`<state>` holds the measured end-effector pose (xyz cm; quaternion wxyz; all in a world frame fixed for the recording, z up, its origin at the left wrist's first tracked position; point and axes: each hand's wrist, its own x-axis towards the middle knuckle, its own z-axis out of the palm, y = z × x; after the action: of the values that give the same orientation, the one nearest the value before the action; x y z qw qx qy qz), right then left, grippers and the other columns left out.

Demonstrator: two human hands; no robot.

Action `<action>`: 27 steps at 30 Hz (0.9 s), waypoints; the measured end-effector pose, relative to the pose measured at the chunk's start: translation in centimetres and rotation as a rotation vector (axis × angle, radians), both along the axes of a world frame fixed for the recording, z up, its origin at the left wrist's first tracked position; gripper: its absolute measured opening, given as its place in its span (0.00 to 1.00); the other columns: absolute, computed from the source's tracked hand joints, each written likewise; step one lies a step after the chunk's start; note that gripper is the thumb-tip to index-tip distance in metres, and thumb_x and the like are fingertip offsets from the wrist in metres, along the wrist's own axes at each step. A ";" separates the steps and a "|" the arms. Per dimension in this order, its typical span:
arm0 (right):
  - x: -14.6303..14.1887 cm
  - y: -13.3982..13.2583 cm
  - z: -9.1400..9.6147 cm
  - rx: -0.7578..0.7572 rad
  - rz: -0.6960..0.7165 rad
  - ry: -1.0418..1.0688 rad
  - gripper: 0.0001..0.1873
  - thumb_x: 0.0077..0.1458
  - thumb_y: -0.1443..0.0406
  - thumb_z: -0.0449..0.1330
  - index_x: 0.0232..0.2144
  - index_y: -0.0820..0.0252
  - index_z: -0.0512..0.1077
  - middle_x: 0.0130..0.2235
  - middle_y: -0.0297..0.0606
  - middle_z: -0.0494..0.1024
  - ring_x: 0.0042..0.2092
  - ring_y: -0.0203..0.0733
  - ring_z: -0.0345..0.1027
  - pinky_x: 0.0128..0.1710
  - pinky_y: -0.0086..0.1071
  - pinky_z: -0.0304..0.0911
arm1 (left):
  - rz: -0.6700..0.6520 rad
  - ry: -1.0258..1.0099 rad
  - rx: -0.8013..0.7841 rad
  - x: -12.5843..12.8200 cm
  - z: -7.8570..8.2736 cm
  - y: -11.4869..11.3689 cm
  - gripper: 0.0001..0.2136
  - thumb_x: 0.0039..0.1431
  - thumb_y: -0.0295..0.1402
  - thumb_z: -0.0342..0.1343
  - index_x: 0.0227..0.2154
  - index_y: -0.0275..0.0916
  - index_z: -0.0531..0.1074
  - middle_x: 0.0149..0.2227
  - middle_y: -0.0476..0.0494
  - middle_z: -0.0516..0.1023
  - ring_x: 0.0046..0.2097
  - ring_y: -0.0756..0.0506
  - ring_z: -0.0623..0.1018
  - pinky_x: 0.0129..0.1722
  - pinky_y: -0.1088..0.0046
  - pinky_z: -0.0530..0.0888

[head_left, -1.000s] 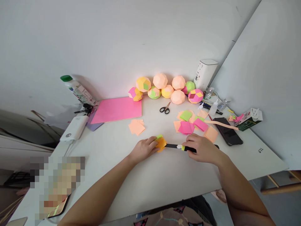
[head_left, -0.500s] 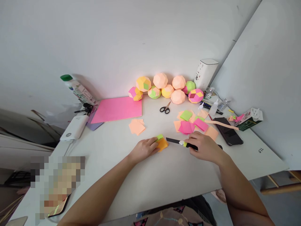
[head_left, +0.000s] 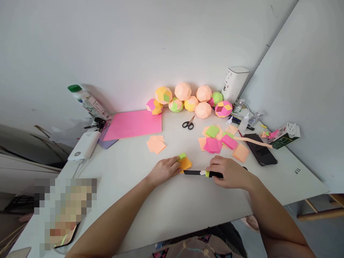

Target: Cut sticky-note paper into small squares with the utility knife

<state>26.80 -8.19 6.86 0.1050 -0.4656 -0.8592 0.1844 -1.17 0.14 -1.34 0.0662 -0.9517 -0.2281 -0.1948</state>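
Note:
My right hand [head_left: 228, 172] is wrapped round the black and yellow handle of a utility knife [head_left: 194, 172]. Its dark blade points left, with the tip at the lower edge of a folded orange paper [head_left: 186, 163]. My left hand [head_left: 164, 171] presses that paper to the table with its fingers together, covering the left part. A green paper [head_left: 182, 156] shows just behind the orange one. To the right of these lie pink paper pieces [head_left: 213, 145], mixed with green and peach ones. A peach paper stack [head_left: 156, 144] rests behind my left hand.
Scissors [head_left: 188, 124] lie in front of a row of faceted paper balls [head_left: 203, 110] by the wall. A pink board [head_left: 134, 124] is at the back left. At right are a dark phone [head_left: 260, 149], a glue bottle [head_left: 243, 122] and a carton [head_left: 286, 137].
My right hand has brought the knife toward me and slightly left, from beside the papers to the orange paper's lower edge. My left hand stays in place.

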 end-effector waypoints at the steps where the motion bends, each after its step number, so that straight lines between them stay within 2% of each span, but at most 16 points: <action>1: 0.0 0.0 0.0 -0.006 0.002 -0.002 0.19 0.47 0.73 0.54 0.40 0.57 0.78 0.34 0.40 0.74 0.36 0.42 0.66 0.34 0.32 0.64 | 0.002 -0.001 -0.002 0.0 0.0 0.0 0.11 0.68 0.32 0.41 0.33 0.38 0.66 0.42 0.41 0.75 0.28 0.50 0.75 0.25 0.73 0.71; 12: -0.3 0.1 -0.3 0.013 0.039 -0.005 0.19 0.47 0.73 0.54 0.39 0.58 0.78 0.34 0.41 0.74 0.35 0.41 0.65 0.34 0.32 0.63 | 0.006 -0.001 -0.033 0.0 0.0 0.0 0.09 0.68 0.33 0.41 0.37 0.39 0.66 0.42 0.42 0.76 0.29 0.50 0.76 0.26 0.74 0.71; 27: -0.7 0.1 -0.7 -0.004 0.047 -0.027 0.19 0.47 0.73 0.56 0.41 0.59 0.78 0.35 0.41 0.73 0.37 0.42 0.65 0.35 0.34 0.63 | 0.013 -0.008 -0.046 0.0 -0.1 0.0 0.11 0.68 0.33 0.41 0.34 0.38 0.66 0.43 0.42 0.75 0.28 0.51 0.75 0.25 0.73 0.71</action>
<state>26.13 -8.09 6.19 0.0879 -0.4482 -0.8708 0.1822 -1.19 0.18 -1.43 0.0445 -0.9506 -0.2392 -0.1928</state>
